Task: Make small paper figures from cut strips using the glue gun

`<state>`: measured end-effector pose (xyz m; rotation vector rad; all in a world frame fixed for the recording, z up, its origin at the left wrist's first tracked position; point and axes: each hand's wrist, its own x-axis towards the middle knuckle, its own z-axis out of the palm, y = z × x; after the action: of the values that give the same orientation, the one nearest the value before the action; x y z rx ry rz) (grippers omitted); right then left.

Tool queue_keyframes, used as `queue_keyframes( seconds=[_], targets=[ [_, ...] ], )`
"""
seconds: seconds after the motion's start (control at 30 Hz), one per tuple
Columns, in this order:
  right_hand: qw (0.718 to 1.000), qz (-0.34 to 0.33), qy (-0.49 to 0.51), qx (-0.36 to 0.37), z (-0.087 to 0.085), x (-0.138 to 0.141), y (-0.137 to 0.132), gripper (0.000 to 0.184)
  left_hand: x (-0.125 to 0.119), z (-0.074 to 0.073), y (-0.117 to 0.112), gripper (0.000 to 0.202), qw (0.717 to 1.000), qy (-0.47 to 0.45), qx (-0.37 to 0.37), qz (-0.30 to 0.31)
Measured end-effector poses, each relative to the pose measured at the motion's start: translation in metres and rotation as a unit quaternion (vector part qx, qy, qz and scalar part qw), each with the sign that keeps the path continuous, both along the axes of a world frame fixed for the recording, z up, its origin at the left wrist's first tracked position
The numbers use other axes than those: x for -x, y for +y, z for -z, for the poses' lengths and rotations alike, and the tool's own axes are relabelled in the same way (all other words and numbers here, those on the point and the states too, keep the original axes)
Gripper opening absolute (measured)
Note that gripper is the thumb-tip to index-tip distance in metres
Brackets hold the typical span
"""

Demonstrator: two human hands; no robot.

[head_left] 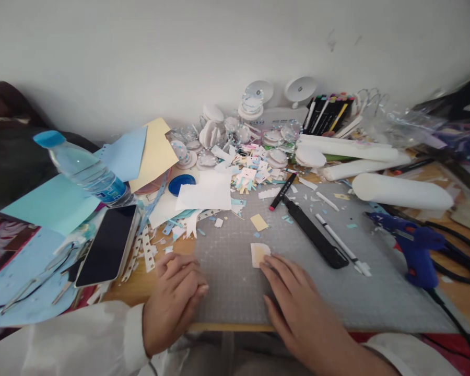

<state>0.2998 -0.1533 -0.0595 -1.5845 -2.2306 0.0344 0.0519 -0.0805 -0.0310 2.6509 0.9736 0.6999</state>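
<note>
My right hand lies on the grey cutting mat with its fingers stretched out. Its fingertips touch the right edge of a small white paper piece that has a pale yellow patch on it. Just beyond lies a small yellow paper rectangle. My left hand rests at the mat's left edge, its fingers loosely curled together; nothing shows in them. Right of the paper pieces are a black cutter, a black marker and a slim white pen.
A blue glue gun with its cord lies at right, near white rolls. At left are a phone, a water bottle and coloured paper sheets. Paper scraps, white discs and markers crowd the back.
</note>
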Motion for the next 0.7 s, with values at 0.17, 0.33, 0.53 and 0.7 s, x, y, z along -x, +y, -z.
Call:
queue_keyframes(
  seconds=[0.17, 0.33, 0.53, 0.7],
  targets=[
    [0.999, -0.034, 0.03, 0.028, -0.007, 0.027, -0.003, 0.046, -0.004, 0.013, -0.008, 0.021, 0.993, 0.043, -0.084, 0.07],
    [0.996, -0.057, 0.055, 0.033, -0.008, 0.045, -0.005, 0.048, -0.002, 0.016, -0.017, 0.038, 0.979, 0.132, -0.126, 0.095],
    [0.994, -0.075, 0.078, 0.015, -0.01, 0.039, -0.009, 0.045, 0.001, 0.014, -0.025, 0.048, 0.975, 0.163, -0.126, 0.078],
    [0.986, -0.11, 0.103, 0.067, -0.013, -0.033, -0.046, 0.024, -0.002, 0.013, -0.027, 0.048, 0.973, 0.172, -0.131, 0.08]
  ],
)
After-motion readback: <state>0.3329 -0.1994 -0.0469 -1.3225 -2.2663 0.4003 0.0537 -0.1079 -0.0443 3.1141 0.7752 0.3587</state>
